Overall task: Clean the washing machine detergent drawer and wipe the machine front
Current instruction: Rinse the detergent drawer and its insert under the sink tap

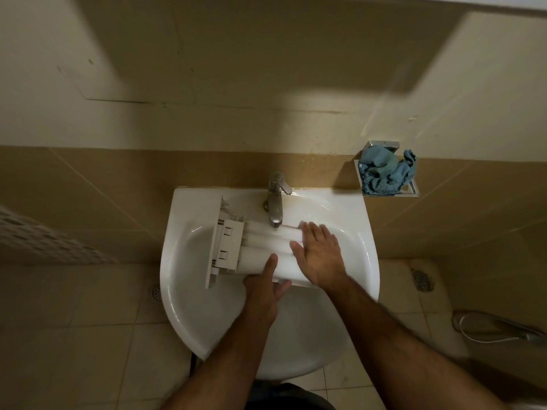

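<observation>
1. Detergent drawer (pixel 257 250): a white plastic washing-machine drawer lying across the bowl of a white wash basin (pixel 364 255), its front panel end to the left and its rounded compartment undersides turned up; what is inside the compartments cannot be seen.
2. The left hand (pixel 263 294) holds the drawer from the near edge, thumb curled under the rim and forefinger stretched up along the white body.
3. Just beyond and right of that hold, the right hand (pixel 318 255) lies flat on the drawer's right end, fingers straight and spread, pressing rather than clasping.
4. Left of both hands, the drawer's grey front panel (pixel 226 242) stands on edge against the basin's left side.
5. Directly beyond the right hand's fingertips, a metal tap (pixel 275 199) rises from the basin's back rim, its spout over the drawer.
6. Farther back and to the right of the hands, a metal soap dish (pixel 413 189) fixed to the tiled wall holds a crumpled blue cloth (pixel 384 170).
7. Floor drains (pixel 423 279) sit in the tiled floor either side of the basin.
</observation>
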The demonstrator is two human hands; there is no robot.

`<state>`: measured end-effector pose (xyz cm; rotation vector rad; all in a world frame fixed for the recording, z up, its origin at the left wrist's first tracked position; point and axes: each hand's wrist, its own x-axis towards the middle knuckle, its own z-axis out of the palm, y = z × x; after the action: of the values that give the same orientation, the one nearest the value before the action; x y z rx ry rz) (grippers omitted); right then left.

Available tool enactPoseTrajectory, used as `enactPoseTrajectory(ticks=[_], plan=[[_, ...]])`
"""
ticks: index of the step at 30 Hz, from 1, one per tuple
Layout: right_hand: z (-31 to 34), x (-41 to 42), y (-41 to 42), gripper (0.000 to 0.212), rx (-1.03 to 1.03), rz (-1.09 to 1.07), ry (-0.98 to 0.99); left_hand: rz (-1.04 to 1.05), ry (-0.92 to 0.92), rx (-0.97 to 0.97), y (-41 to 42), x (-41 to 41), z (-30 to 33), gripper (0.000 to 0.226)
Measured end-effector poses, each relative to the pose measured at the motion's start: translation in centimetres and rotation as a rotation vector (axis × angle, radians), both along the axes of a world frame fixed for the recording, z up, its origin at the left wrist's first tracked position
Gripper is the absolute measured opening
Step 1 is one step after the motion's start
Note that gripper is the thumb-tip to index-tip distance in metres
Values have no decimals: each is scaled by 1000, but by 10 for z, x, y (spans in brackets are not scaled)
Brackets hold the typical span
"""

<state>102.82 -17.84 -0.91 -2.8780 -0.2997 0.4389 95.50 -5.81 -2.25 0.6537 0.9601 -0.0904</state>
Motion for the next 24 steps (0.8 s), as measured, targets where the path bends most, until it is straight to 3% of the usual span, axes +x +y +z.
enactPoseTrajectory(ticks=[4,7,10,16,19,24], plan=[[10,1,41,68,-2,33,-57,2,-36,-43,1,-2,0,53],[11,-4,61,70,118,172,-50,-16,-23,-50,4,-8,-1,39],[7,-4,49,78,198,239,-50,-2,-37,-56,12,-11,-4,41],[-3,4,5,62,146,20,24,-9,-37,-18,16,-13,-2,46],[0,4,13,51,93,-53,-46,-40,-36,-43,13,-11,-1,45],[3,-1,36,51,69,37,-153,-41,-54,-90,11,0,-2,63]])
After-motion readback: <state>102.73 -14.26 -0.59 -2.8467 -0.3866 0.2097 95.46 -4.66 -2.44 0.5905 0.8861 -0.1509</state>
